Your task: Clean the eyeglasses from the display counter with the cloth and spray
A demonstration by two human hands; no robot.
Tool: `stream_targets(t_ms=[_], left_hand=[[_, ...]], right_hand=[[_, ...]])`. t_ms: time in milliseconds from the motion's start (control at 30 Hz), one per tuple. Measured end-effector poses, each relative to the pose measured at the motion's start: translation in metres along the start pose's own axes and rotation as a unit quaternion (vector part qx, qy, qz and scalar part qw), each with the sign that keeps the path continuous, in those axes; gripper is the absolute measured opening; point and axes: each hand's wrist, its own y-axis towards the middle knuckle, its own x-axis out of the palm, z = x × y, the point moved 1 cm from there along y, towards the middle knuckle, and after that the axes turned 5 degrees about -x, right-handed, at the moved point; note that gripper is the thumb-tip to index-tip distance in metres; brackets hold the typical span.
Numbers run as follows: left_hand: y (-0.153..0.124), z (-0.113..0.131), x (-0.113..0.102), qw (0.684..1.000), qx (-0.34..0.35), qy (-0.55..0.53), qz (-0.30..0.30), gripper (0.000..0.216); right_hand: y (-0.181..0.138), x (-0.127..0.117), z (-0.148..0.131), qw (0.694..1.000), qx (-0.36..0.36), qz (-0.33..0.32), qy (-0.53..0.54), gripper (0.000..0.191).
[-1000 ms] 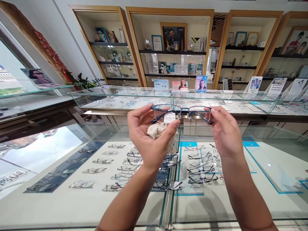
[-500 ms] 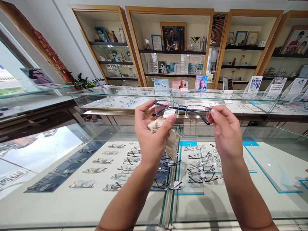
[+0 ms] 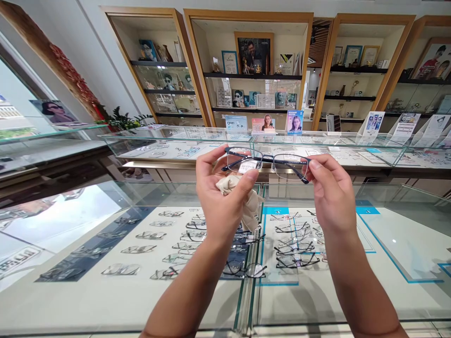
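A pair of dark-rimmed eyeglasses is held up level above the glass counter, its temples folded behind the lenses. A small white label shows through the left lens. My left hand is closed, gripping the left end of the frame with its fingers and also keeping a crumpled beige cloth in its palm. The cloth hangs down below the thumb. My right hand pinches the right end of the frame near the hinge between thumb and fingers.
Below my arms, a glass display case holds rows of eyeglasses, among them a black pair. Across from it runs another glass counter with small upright signs. Wooden shelving lines the wall; a plant stands at left.
Almost nothing differs. My left hand and the eyeglasses have shifted very slightly; both hands keep their hold.
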Motion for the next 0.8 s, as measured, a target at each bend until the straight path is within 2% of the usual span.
stream_targets(t_ms=[267, 500, 800], left_hand=[[0.001, 0.003, 0.001, 1.0, 0.002, -0.015, 0.008, 0.057], [-0.003, 0.011, 0.004, 0.997, 0.056, 0.028, 0.042, 0.054], [-0.003, 0.013, 0.007, 0.996, 0.058, 0.008, 0.062, 0.054]], right_hand=[[0.0, 0.0, 0.001, 1.0, 0.005, 0.002, 0.028, 0.007], [0.003, 0.0, 0.004, 1.0, 0.02, 0.004, 0.01, 0.011], [0.001, 0.001, 0.001, 1.0, 0.023, 0.009, 0.003, 0.01]])
